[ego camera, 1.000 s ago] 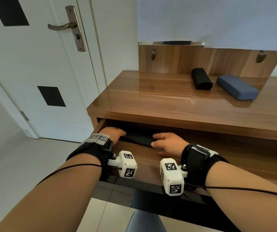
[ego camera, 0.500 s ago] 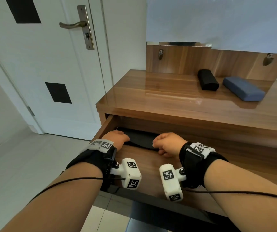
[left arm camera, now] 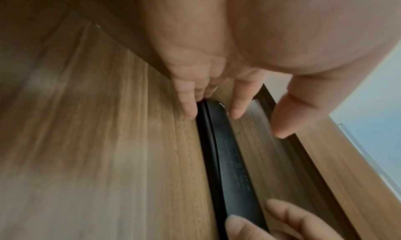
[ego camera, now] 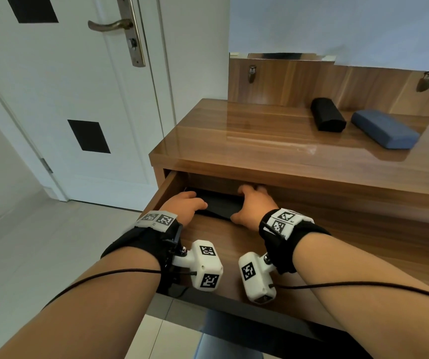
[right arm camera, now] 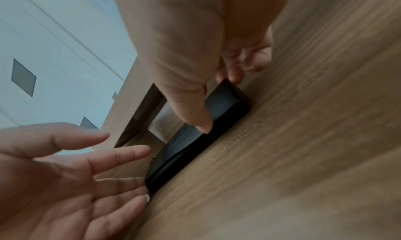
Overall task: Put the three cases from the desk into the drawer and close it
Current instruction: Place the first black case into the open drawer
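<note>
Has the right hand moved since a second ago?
Yes. The right hand has pushed deeper into the open wooden drawer; its fingers now reach under the desk's front edge, where before they stopped short of it.

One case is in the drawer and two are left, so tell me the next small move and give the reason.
Probably draw both hands back out of the open wooden drawer and reach for the black soft case on the glossy wooden desk. The flat black case already lies on the drawer floor, with the left hand and right hand at its ends; the blue hard case also waits on the desk.
</note>
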